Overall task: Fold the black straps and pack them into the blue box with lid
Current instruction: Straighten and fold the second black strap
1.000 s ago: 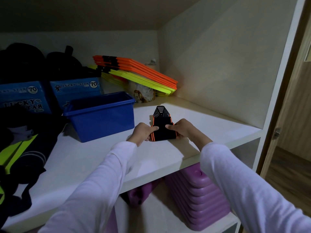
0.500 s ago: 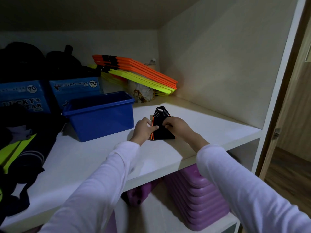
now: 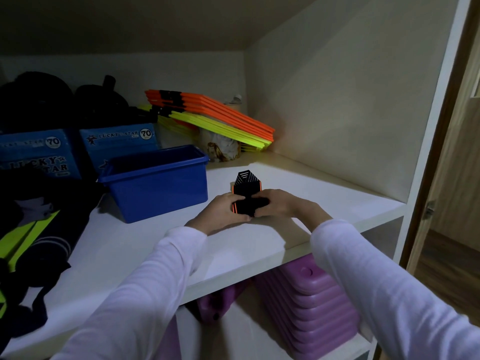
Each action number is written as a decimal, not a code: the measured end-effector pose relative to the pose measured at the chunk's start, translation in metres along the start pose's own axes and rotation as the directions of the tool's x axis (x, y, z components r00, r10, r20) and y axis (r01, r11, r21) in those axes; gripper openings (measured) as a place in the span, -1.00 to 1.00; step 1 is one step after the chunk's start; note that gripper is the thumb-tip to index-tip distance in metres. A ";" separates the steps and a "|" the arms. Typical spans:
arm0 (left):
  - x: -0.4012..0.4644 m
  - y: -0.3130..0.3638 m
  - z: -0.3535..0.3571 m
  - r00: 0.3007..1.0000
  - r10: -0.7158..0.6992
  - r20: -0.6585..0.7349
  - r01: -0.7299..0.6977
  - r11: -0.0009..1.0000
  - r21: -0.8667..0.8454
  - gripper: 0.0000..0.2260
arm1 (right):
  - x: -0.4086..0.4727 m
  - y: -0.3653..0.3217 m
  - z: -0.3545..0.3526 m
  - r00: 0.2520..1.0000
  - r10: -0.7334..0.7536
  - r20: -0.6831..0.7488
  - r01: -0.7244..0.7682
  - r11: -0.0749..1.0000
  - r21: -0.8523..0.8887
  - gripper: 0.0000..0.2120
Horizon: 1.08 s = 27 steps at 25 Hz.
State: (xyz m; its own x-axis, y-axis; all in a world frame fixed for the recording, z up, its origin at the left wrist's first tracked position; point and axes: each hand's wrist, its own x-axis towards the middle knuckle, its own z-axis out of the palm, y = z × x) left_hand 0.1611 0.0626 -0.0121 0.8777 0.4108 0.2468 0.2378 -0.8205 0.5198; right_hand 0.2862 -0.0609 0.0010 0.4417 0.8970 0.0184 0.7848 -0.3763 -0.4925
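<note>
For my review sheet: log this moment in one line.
phase: folding | left hand + right hand: grip black strap | blue box: open

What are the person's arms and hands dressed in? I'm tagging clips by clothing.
Both arms wear plain long sleeves in a pale white or lilac-tinted fabric, the left sleeve and right sleeve ending at the wrists. No logos, stripes or cuffs stand out. The left hand and right hand are bare: no gloves, and no rings or watch show.
</note>
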 end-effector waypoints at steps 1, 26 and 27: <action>0.000 -0.001 -0.001 1.000 0.009 0.012 -0.010 0.999 0.044 -0.51 | 0.000 0.000 0.000 1.000 0.002 0.012 -0.002 1.000 -0.015 -0.44; 0.014 -0.003 0.011 0.911 -0.412 0.002 0.326 0.718 -0.616 -0.79 | 0.015 0.003 0.004 0.943 0.316 -0.106 -0.243 0.869 0.431 -0.58; 0.014 -0.003 0.012 0.907 -0.421 -0.011 0.330 0.728 -0.601 -0.76 | 0.016 0.002 0.004 0.939 0.326 -0.108 -0.254 0.872 0.419 -0.56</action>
State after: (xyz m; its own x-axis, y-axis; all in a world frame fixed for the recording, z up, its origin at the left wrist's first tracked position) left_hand 0.1778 0.0662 -0.0203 0.6916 0.7221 0.0144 0.2125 -0.2225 0.9515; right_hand 0.2931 -0.0470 -0.0033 0.7177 0.6946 -0.0491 0.3895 -0.4589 -0.7985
